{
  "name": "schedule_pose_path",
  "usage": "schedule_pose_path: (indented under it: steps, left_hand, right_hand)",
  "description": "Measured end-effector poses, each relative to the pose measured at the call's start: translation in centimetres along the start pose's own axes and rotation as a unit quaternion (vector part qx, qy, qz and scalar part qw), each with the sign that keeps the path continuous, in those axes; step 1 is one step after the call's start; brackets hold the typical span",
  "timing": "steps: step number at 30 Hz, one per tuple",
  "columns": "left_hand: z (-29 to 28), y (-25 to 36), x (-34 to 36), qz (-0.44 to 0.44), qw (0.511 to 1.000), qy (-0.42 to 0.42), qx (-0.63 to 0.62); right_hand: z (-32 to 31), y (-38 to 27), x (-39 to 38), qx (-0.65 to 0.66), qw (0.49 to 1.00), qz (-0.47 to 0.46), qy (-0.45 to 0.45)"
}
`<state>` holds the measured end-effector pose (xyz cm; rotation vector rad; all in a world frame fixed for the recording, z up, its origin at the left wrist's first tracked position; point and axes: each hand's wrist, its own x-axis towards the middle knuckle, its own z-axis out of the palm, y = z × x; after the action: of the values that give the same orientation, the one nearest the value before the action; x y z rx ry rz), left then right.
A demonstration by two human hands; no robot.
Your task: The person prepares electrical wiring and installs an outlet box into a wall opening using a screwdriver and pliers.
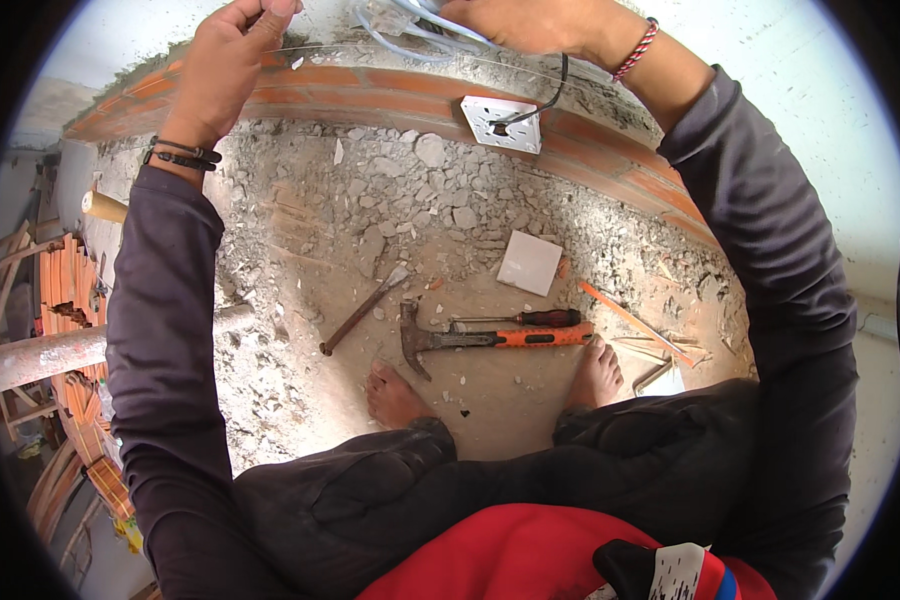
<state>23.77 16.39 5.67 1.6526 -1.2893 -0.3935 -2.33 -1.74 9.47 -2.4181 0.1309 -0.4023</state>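
Note:
At the top edge, my left hand [220, 65] is closed in a pinch, its fingertips partly cut off by the edge. A thin pale strand shows near them, but what they grip is too small to make out. My right hand [540, 22] is closed on a looped pale blue cable [410, 45], its fingers partly out of the picture. Below it, a white square electrical box [478, 122] sits against the brick wall strip [390, 95]. From the box's centre a black cable [555, 98] runs up toward my right hand.
Between and before my bare feet lie a claw hammer [540, 337], a screwdriver [550, 318] and a rusty chisel [360, 315]. Nearby are a white tile [529, 263], an orange strip [635, 322] and broken rubble [430, 150]. A pole [45, 360] and stacked bricks [65, 285] stand left.

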Motion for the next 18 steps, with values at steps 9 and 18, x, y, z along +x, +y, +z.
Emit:
schedule_pose_path:
  steps: [9, 18]
  left_hand:
    - [4.9, 5.2, 0.1, -0.041, 0.987, 0.006, -0.156]
    - [2.7, -1.1, 0.2, -0.020, 0.993, -0.008, -0.119]
  right_hand:
    - [0.8, -0.5, -1.4, 0.058, 0.993, 0.082, 0.055]
    - [0.0, -0.9, -2.4, -0.058, 0.996, -0.032, -0.060]
